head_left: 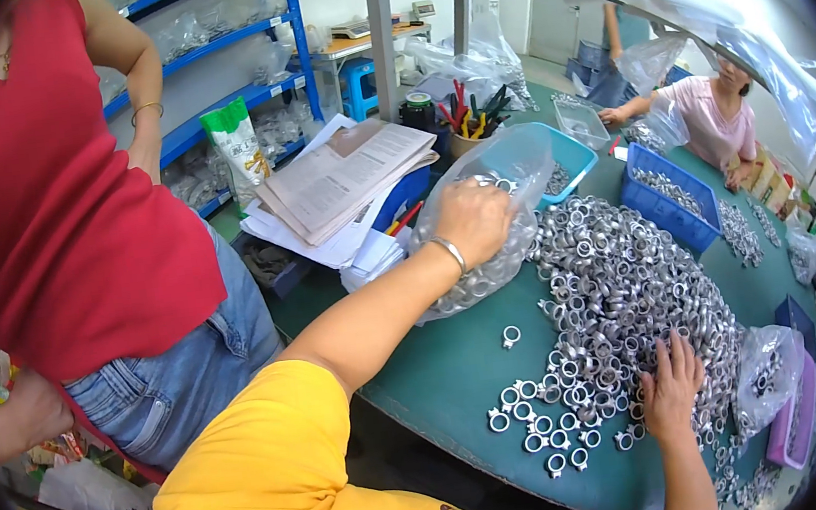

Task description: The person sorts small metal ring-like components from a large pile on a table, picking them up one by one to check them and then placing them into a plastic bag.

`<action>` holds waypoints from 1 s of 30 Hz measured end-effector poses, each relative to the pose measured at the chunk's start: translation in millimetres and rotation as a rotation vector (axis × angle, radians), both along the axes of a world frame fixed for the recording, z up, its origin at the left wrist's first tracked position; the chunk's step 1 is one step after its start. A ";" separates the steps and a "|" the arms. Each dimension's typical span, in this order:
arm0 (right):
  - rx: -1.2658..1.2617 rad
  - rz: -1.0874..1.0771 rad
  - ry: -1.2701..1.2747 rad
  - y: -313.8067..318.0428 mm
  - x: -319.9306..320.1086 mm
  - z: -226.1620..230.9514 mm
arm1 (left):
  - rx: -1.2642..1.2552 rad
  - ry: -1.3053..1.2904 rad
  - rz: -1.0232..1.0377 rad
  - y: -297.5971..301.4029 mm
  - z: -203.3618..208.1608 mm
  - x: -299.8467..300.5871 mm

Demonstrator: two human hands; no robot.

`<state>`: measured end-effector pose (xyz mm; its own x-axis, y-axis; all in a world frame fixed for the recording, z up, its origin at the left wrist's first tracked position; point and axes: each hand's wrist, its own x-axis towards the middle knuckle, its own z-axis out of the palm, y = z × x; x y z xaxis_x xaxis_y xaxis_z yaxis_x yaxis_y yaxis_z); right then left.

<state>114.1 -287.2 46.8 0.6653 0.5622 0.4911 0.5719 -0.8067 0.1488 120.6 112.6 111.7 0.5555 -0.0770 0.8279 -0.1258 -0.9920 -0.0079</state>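
Note:
A large heap of small silver metal rings, each with a short stub on its side, spreads over the green table. My left hand, with a bracelet at the wrist, is closed on the upper part of a clear plastic bag that holds more such rings. Its fingertips are partly hidden. On the near side of the heap lies my right hand, open, fingers spread over the rings. Several loose rings, one of them a single ring set apart, lie at the heap's near left.
Behind the bag are a turquoise tray, a blue basket of parts and a pot of pliers. Papers are stacked at left. A person in red stands close on the left; another in pink sits across.

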 end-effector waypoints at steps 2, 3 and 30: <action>0.018 -0.009 0.000 2.6 4.6 -13.8 | -0.022 0.012 -0.033 -2.7 -0.8 -0.3; 0.012 -0.018 0.010 13.6 4.9 -13.6 | -0.027 0.017 -0.004 4.2 -3.8 -4.6; 0.038 -0.035 0.060 10.4 5.2 -16.9 | -0.445 0.647 1.208 292.6 88.6 3.2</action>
